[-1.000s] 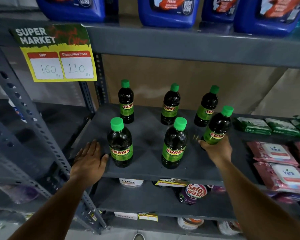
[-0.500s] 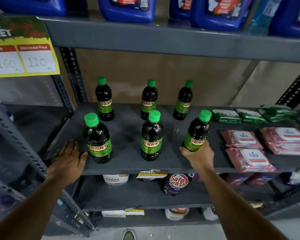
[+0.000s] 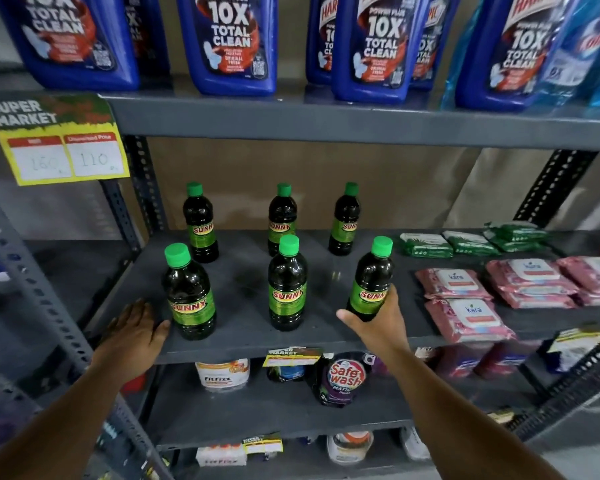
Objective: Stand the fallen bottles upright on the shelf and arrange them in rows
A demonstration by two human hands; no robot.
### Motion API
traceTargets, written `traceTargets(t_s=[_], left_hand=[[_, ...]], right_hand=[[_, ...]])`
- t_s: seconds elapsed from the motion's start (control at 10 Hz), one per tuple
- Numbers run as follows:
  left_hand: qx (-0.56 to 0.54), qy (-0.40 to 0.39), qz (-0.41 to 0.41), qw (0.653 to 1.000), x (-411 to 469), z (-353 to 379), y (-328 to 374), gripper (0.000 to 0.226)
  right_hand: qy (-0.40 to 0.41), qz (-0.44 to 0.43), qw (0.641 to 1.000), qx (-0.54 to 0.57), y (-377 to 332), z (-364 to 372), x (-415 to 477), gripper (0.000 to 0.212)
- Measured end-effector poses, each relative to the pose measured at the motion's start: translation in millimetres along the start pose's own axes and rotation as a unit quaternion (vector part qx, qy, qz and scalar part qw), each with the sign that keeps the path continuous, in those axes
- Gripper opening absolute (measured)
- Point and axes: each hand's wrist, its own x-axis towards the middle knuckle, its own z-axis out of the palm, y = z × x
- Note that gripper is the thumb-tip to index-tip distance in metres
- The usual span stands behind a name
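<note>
On the shelf [image 3: 243,344], the right hand [image 3: 378,327] grips the front-right bottle [image 3: 371,282]; the left hand [image 3: 136,332] lies flat.

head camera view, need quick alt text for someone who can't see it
A right hand grips the front-right of six dark green-capped bottles standing in two rows on a grey shelf, while the left hand rests flat at the shelf's front edge.

Bare shelf [image 3: 329,271] gaps betw. bottle columns fit hands; wipe packs [image 3: 465,317] block the right side.
</note>
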Motion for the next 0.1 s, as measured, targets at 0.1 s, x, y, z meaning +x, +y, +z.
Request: traceTargets(t_s=[0.1], left_hand=[[-0.139,0.031,-0.008,0.990,-5.5,-2.3,2.6,0.056]], right_hand=[[0.021,-0.062,0.996,-0.056,1.2,-11.8,-16.0,0.119]])
